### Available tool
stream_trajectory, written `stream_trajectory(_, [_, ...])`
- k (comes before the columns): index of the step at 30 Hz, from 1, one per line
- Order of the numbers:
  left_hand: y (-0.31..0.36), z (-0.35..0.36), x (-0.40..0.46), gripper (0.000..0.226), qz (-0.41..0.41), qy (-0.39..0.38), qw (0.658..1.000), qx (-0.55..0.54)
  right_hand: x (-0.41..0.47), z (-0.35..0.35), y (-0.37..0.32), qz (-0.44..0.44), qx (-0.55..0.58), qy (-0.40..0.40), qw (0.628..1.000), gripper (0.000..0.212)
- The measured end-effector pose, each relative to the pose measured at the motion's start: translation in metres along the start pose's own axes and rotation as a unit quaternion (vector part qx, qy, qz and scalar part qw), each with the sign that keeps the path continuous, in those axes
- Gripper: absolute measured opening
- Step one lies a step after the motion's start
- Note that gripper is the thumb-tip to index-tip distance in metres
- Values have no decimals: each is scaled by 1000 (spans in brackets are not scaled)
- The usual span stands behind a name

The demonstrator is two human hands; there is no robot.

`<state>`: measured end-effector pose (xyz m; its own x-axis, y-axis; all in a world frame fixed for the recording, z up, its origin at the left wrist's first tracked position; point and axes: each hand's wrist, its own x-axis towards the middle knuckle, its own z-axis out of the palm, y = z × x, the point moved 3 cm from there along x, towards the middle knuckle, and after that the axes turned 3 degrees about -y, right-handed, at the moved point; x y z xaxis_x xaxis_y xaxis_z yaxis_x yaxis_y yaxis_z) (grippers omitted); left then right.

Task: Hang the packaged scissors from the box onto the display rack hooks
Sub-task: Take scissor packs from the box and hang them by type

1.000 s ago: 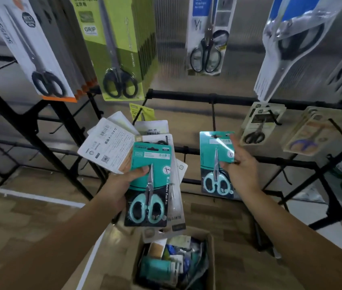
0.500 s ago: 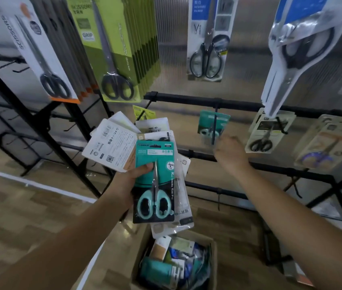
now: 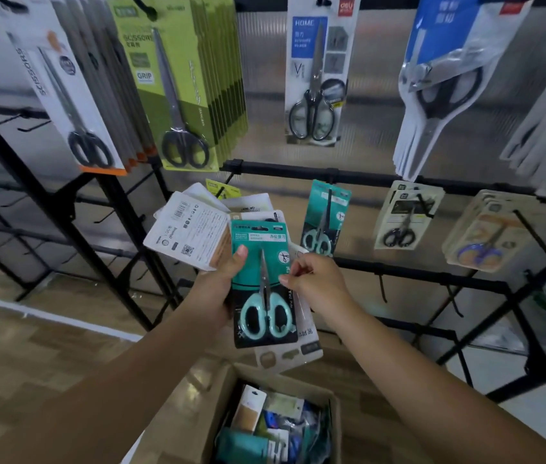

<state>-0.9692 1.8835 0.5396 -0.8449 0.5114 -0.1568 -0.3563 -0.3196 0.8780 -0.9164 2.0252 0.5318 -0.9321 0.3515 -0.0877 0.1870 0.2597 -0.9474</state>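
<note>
My left hand (image 3: 221,283) holds a fanned stack of scissor packs, its thumb on the front one, a teal pack (image 3: 261,283) with mint-handled scissors. My right hand (image 3: 315,283) pinches the right edge of that teal pack with thumb and fingertips. Another teal pack (image 3: 325,219) hangs on a hook of the black display rack (image 3: 298,169), just above my right hand. The open cardboard box (image 3: 225,380) sits on the floor below, with several packaged items inside.
Upper hooks carry long scissors in grey (image 3: 64,95), green (image 3: 178,95), white (image 3: 318,78) and blue-white packs (image 3: 442,78). Small black-handled scissors (image 3: 402,219) and purple-handled scissors (image 3: 485,236) hang to the right. Bare hooks stick out at left and lower right.
My right hand left the teal pack hanging on the rack hook, drew back and now pinches the front pack in my left hand's stack.
</note>
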Motion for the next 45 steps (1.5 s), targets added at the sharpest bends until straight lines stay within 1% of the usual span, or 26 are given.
stream_trajectory(2, [0,1,-1,43,6,14,1000,-1,-4,3,-4,-15,12,4,1000,28])
stream_trajectory(5, [-1,-2,-1,31,10,31,999,-2,-9,8,-11,-43,43,0,998,31])
stream_trajectory(7, [-1,-5,0,24,17,31,999,2,-9,8,-12,-49,33,15,998,34])
stream_trajectory(9, [0,-7,1,22,17,25,1000,7,-8,7,-11,-40,22,39,998,34])
stream_trajectory(12, [1,-9,2,29,-2,43,999,8,-6,9,-10,-23,48,39,998,29])
stream_trajectory(14, [1,-10,3,43,-12,71,997,6,-5,9,-11,4,95,23,995,24])
stream_trajectory(16, [1,-12,3,57,-26,84,996,-10,-3,6,-11,18,128,18,991,14])
stream_trajectory(17, [2,-14,3,58,-35,86,996,-15,-3,2,-11,23,142,19,989,8])
stream_trajectory(18, [2,-17,3,55,-43,89,995,-11,-3,-2,-9,28,158,21,987,8])
stream_trajectory(21, [4,-29,3,46,-46,116,992,-7,-4,-14,0,26,189,34,981,14])
stream_trajectory(24, [7,-41,1,50,-37,119,992,15,-7,-30,14,-9,162,99,982,28])
stream_trajectory(25, [8,-44,0,51,-40,118,992,25,-9,-37,20,-30,125,119,984,37])
stream_trajectory(26, [9,-47,-1,50,-44,119,991,28,-11,-43,27,-52,65,130,988,49])
stream_trajectory(27, [9,-49,-1,47,-46,123,991,27,-13,-48,34,-70,-6,131,989,55])
stream_trajectory(28, [10,-50,-1,44,-46,126,991,26,-14,-51,40,-83,-60,133,986,55])
stream_trajectory(29, [10,-50,-1,43,-47,127,990,26,-14,-53,46,-88,-89,140,982,52])
stream_trajectory(33, [10,-50,-1,41,-45,131,990,24,-8,-48,50,-80,-77,183,977,48])
stream_trajectory(35, [11,-49,-1,43,-34,121,992,20,2,-46,45,-66,-57,189,978,48])
stream_trajectory(38, [11,-48,-3,47,-39,107,993,13,30,-47,32,-25,-34,178,983,51])
stream_trajectory(40, [9,-49,-3,49,-37,86,995,17,51,-49,24,9,-40,161,986,55])
stream_trajectory(43, [7,-49,-5,51,-36,69,997,24,76,-53,15,63,-70,101,990,65])
stream_trajectory(45, [7,-47,-6,52,-40,62,997,29,88,-54,13,80,-78,46,993,72])
